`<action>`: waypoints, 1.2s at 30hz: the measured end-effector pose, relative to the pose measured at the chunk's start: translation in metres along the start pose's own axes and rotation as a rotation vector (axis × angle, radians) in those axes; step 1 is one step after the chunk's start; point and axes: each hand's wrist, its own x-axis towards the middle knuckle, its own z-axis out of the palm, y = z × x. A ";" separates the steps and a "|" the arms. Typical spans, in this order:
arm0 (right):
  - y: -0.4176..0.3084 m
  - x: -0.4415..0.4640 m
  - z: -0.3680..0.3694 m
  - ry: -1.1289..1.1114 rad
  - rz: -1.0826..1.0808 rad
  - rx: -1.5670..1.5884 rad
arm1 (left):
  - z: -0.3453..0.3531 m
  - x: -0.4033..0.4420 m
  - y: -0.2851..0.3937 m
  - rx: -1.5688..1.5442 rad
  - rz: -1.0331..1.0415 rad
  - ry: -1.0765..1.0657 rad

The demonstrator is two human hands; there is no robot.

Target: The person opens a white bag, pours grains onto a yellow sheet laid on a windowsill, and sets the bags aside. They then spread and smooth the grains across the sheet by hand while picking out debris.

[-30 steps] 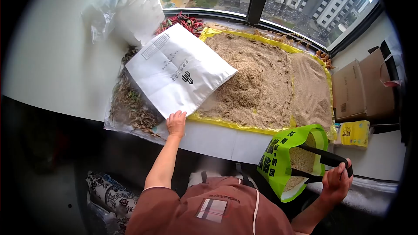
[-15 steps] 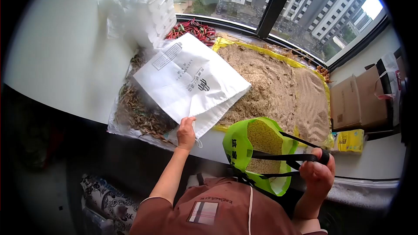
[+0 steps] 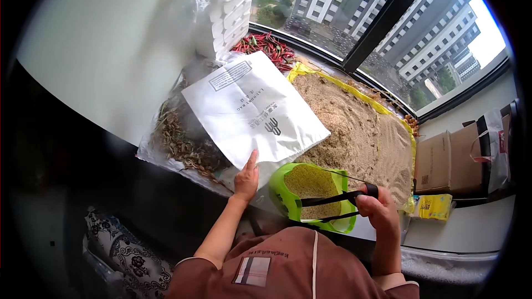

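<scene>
My right hand [image 3: 382,209] is closed round the black straps of a bright green tote bag [image 3: 284,191]. The tote hangs open at the top, with pale yellow grain [image 3: 313,185] inside, at the front edge of the sill. My left hand [image 3: 246,181] has its index finger stretched out against the near edge of a white cloth laundry bag [image 3: 244,108]. That bag lies flat, printed side up, partly over brown dried pods [image 3: 185,144] and partly over a spread of light brown grain or husks [image 3: 338,116].
Red chillies [image 3: 266,50] lie by the window. A plastic-wrapped stack of white trays [image 3: 224,14] stands at the back left. Yellow sheeting [image 3: 354,93] edges the grain. Right of it are a cardboard box [image 3: 449,160] and a yellow packet [image 3: 432,207].
The green tote has shifted left, closer to my left hand. My left fingers, earlier curled on the white bag's edge, are now straighter, and the bag lies flatter. The view has turned slightly.
</scene>
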 end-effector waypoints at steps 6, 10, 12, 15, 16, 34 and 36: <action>0.003 -0.004 -0.012 0.129 0.089 -0.146 | 0.004 0.010 0.003 -0.025 -0.108 0.085; -0.018 0.006 0.002 0.145 0.114 -0.097 | -0.003 0.019 0.020 0.082 -0.061 0.092; -0.007 0.020 0.004 0.079 0.120 -0.064 | 0.002 0.026 0.026 0.096 -0.010 0.124; 0.026 0.040 0.004 -0.008 0.086 -0.089 | 0.019 0.029 0.025 0.028 -0.061 0.114; 0.027 0.042 0.004 -0.022 0.106 -0.044 | 0.028 0.028 0.021 -0.006 -0.101 0.116; 0.013 0.173 0.047 -0.238 0.131 0.130 | 0.030 0.024 0.016 -0.719 -0.444 -0.151; 0.008 0.189 0.054 -0.174 0.210 0.143 | 0.021 0.028 0.011 -0.698 -0.479 -0.257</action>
